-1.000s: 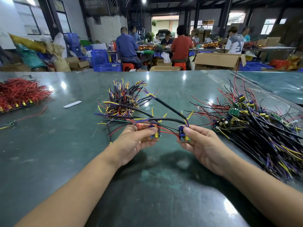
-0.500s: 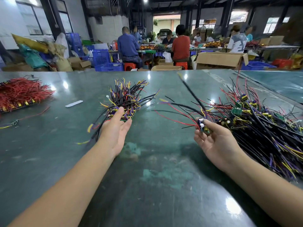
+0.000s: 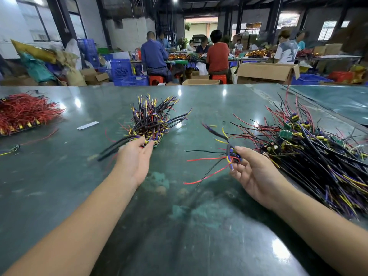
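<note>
- Left hand [image 3: 135,159], centre of frame: fingers straight and released, tips touching the near edge of the wired-board pile [image 3: 151,124].
- Right hand [image 3: 256,172], right of centre: thumb and fingers pinch a small wired module [image 3: 234,155], its wires fanning left above the green table [image 3: 179,226].
- A tangled heap [image 3: 310,156] lies just beside it, at right.

On my feed, the left hand [image 3: 133,160] reaches out with straight fingers, its tips touching the near edge of a small bristling pile of black, yellow and purple wired boards [image 3: 151,120]. The right hand [image 3: 256,172] pinches a small blue module trailing red, black and yellow wires [image 3: 233,155] above the glossy dark green table [image 3: 179,226]. A large tangled heap of wired boards [image 3: 318,156] lies just beside that hand. A bundle of red wires [image 3: 25,112] lies far left.
</note>
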`<state>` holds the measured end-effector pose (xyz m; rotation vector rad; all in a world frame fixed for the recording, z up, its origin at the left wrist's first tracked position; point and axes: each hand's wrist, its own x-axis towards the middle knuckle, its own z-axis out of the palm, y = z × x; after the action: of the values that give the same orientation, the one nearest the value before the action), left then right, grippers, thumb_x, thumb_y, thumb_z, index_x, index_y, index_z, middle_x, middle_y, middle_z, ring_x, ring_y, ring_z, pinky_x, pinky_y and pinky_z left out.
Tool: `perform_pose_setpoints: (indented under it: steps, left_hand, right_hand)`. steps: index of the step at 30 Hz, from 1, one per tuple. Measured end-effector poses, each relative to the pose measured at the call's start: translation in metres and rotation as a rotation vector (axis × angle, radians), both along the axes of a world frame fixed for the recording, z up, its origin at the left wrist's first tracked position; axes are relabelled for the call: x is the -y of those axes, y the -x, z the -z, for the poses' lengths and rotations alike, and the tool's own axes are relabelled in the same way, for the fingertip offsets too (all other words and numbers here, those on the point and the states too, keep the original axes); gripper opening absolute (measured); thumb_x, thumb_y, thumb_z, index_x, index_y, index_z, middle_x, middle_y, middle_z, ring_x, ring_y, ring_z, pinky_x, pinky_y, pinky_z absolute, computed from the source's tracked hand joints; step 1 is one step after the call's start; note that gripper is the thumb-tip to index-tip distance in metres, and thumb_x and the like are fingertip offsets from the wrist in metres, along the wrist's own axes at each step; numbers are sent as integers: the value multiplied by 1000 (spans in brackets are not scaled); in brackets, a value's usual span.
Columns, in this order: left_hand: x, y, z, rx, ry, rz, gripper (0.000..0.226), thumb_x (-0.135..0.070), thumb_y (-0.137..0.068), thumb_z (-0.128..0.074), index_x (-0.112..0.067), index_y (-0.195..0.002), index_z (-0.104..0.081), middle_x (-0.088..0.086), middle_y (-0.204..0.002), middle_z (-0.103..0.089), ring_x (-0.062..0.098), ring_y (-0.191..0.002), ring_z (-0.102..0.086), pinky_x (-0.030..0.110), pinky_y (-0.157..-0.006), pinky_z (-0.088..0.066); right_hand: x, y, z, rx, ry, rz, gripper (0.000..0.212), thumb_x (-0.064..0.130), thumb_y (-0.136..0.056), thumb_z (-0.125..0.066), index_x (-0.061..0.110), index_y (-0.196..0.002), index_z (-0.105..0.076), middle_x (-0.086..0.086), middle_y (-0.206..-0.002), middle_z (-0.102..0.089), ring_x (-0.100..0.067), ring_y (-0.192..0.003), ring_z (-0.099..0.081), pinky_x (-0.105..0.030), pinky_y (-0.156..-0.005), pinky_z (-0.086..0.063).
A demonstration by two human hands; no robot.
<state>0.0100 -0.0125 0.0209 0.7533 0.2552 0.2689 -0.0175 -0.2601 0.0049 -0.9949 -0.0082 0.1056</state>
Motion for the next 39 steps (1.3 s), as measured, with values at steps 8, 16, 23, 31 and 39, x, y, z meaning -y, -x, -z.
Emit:
perform_pose_setpoints:
  steps: [8, 16, 23, 31, 39]
  left_hand:
    - [15, 17, -5, -16, -375, 271, 18, -1, -94, -46, 1, -108, -57, 14, -97, -64, 22, -88, -67, 22, -74, -56]
    - [47, 42, 8, 132, -568, 796, 38, -35, -84, -56, -7, -108, -66, 11, -103, -71, 19, -86, -67, 29, -80, -55]
    - [63, 49, 18, 197, -700, 695, 30, -39, -72, -74, -15, -91, -73, 0, -82, -71, 8, -69, -63, 21, -70, -51]
    - [63, 48, 21, 181, -732, 611, 10, -12, -81, -69, -9, -90, -73, 6, -83, -70, 14, -76, -63, 23, -77, -54]
    - [63, 52, 20, 328, -808, 621, 9, -8, -87, -62, -8, -91, -70, 8, -83, -66, 16, -78, -58, 17, -72, -50]
  right_hand:
    - [0, 2, 2, 96, 57, -91, 17, 12, -74, -64, 8, -91, -63, -8, -80, -68, -10, -56, -56, -17, -55, -50]
    - [-8, 7, 2, 177, 289, -131, 30, 17, -66, -69, 5, -92, -62, -7, -78, -68, -14, -64, -55, -21, -60, -48]
    - [-14, 14, 4, 260, 485, -101, 32, 28, -65, -72, 7, -88, -65, -11, -84, -68, -19, -79, -56, -33, -75, -43]
    - [-5, 10, 4, 198, 393, -248, 28, 28, -58, -78, 9, -79, -75, -11, -84, -73, -14, -74, -66, -22, -70, -53]
    - [-2, 11, 2, 176, 262, -317, 19, 9, -70, -66, -3, -85, -69, -14, -80, -69, -17, -71, -64, -22, -69, -55]
